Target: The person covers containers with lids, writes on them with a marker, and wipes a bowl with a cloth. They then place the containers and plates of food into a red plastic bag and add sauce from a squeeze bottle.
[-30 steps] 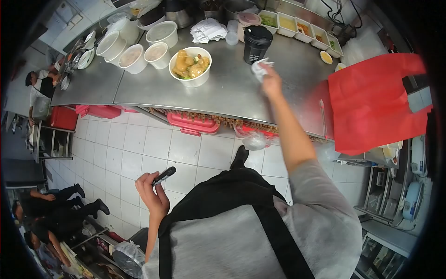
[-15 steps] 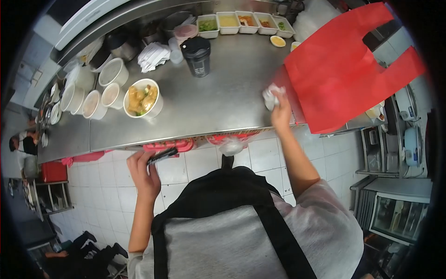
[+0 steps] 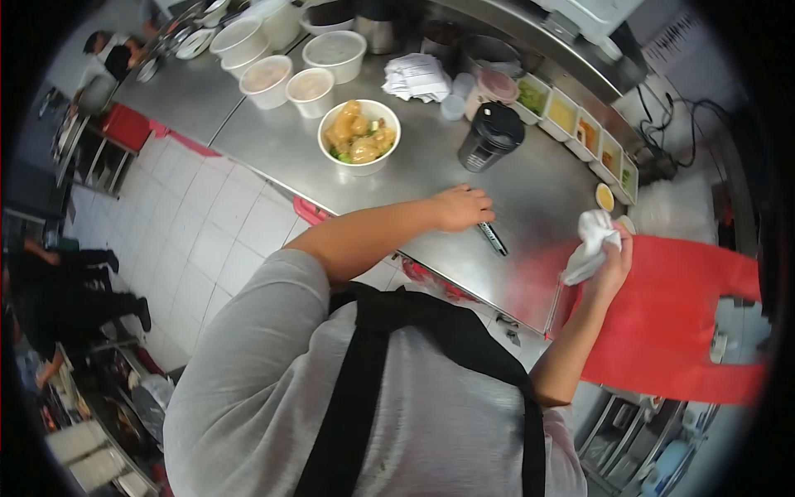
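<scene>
My left hand point(image 3: 461, 208) is low over the steel counter, its fingers curled around the end of a black marker pen point(image 3: 494, 240). The pen points toward the counter's front edge. At the right, my right hand point(image 3: 614, 257) grips a crumpled white cloth point(image 3: 590, 240), bunched above its fingers. Beside that hand a red bag point(image 3: 662, 315) lies flat, overlapping the counter's end. A white bowl point(image 3: 359, 168) of food in yellow sauce stands left of my left hand. Behind the pen is a black lidded cup point(image 3: 490, 141).
Lidded tubs point(image 3: 310, 93) and stacked containers point(image 3: 240, 43) stand at the back left. A pile of white papers point(image 3: 416, 77) lies behind the bowl. Topping trays point(image 3: 561, 114) line the back right, near a small yellow dish point(image 3: 605, 197). A person point(image 3: 112, 58) is at the far left.
My view has swung. My left hand has brought the marker pen from in front of the counter onto or close over its surface. My right hand has lifted the cloth beside the red bag.
</scene>
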Demonstrator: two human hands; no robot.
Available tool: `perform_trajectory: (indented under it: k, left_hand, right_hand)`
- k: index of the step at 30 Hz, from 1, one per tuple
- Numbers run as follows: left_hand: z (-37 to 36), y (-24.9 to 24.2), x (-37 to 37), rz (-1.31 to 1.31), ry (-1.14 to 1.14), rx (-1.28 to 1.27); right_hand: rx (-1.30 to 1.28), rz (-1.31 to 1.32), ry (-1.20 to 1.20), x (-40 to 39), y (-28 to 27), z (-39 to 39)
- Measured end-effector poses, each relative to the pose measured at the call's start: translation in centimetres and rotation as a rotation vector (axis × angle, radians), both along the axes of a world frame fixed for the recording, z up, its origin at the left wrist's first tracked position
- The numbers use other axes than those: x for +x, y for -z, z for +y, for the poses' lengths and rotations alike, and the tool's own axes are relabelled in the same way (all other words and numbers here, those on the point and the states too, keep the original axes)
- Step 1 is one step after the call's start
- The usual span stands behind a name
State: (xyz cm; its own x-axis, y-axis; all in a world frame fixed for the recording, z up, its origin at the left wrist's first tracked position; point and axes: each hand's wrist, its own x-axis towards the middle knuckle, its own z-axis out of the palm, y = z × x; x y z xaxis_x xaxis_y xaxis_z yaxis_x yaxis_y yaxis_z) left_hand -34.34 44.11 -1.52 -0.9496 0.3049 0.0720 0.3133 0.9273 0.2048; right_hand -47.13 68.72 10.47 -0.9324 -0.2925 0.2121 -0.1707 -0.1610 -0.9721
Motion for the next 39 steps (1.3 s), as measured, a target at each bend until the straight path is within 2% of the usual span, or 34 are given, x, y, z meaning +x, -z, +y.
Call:
perform_trajectory:
  k: [3,6,8,10,11,12,13,14,17,18,20,21,23,24,27,28,29,31,33,35,36,37,39]
  left_hand:
    - [-0.2,1.2,0.6,0.216,-0.083,0.058]
    - [0.5,-3.3,4.9,0.506,-0.058,0.262]
    - [-0.6,-4.3,8.8,0.504,-0.152,0.421]
    - [-3.4,-5.4,13.5,0.714,-0.56,0.539]
    - [-5.8,-6.0,15.2,0.795,-0.824,0.669]
    - [-9.0,-5.6,15.9,0.873,-0.996,0.872]
    - [-13.4,-4.2,17.2,0.699,-1.097,0.937]
    - [-16.9,-3.1,18.2,0.514,-1.193,0.993]
    - [-21.5,-4.6,18.3,-0.071,-1.093,1.304]
    - [-22.1,-4.5,17.9,-0.142,-1.066,1.229]
    - [-22.6,-4.2,16.7,-0.191,-1.005,1.365]
    - [-22.7,-4.1,16.5,-0.206,-0.984,1.434]
    - [-23.2,-2.8,17.1,-0.097,-1.005,1.27]
    - [-23.4,-1.9,17.9,-0.04,-1.018,1.184]
    - [-22.2,-1.3,23.5,0.156,-1.125,1.359]
    - [-21.4,-2.1,25.4,0.215,-1.201,1.437]
    - [-21.4,-2.2,27.1,0.229,-1.21,1.49]
    - [-21.6,-2.4,30.4,0.269,-1.231,1.598]
    - [-22.1,-2.7,32.6,0.275,-1.261,1.637]
    - [-22.9,-1.2,34.7,0.315,-1.233,1.679]
    - [-23.2,-1.5,35.3,0.237,-1.259,1.765]
    - [-23.5,-1.4,35.6,0.191,-1.169,1.92]
    - [-24.1,-1.1,35.3,0.094,-0.955,2.216]
  right_hand:
    - [0.037,0.006,0.009,-4.7,1.7,-2.6]
    - [0.001,-0.018,-0.001,-7.2,4.0,-5.1]
    - [0.045,0.033,0.043,-6.3,4.3,-6.4]
    - [0.006,0.009,0.062,-6.8,5.8,-6.7]
    - [0.127,0.156,0.116,-7.2,6.1,-7.0]
    - [0.255,0.295,0.173,-7.2,6.5,-7.5]
    - [0.391,0.425,0.228,-6.6,7.1,-7.6]
    - [0.681,0.666,0.355,-5.2,6.1,-7.5]
    - [0.704,0.508,0.163,-1.8,6.5,-9.4]
    - [0.82,0.597,0.248,-1.3,6.6,-10.5]
    - [1.067,0.766,0.431,-1.7,7.7,-12.4]
    - [1.153,0.687,0.423,-2.8,9.5,-12.0]
    - [1.295,0.519,0.384,-6.6,14.1,-10.2]
    - [1.295,0.403,0.458,-7.6,14.4,-9.6]
    - [0.828,0.58,0.591,-0.9,7.8,-10.1]
    - [0.618,0.511,0.548,2.4,5.7,-10.7]
    - [0.395,0.283,0.489,7.2,3.4,-12.5]
    - [0.162,0.373,0.383,13.8,2.9,-15.8]
    - [0.216,0.252,0.193,17.7,5.0,-18.7]
    - [0.512,0.418,0.093,18.6,7.4,-22.5]
    - [0.564,0.505,0.04,18.0,9.5,-24.4]
    - [0.615,0.594,-0.013,17.4,11.2,-26.2]
    - [0.557,0.663,-0.066,19.1,12.0,-30.1]
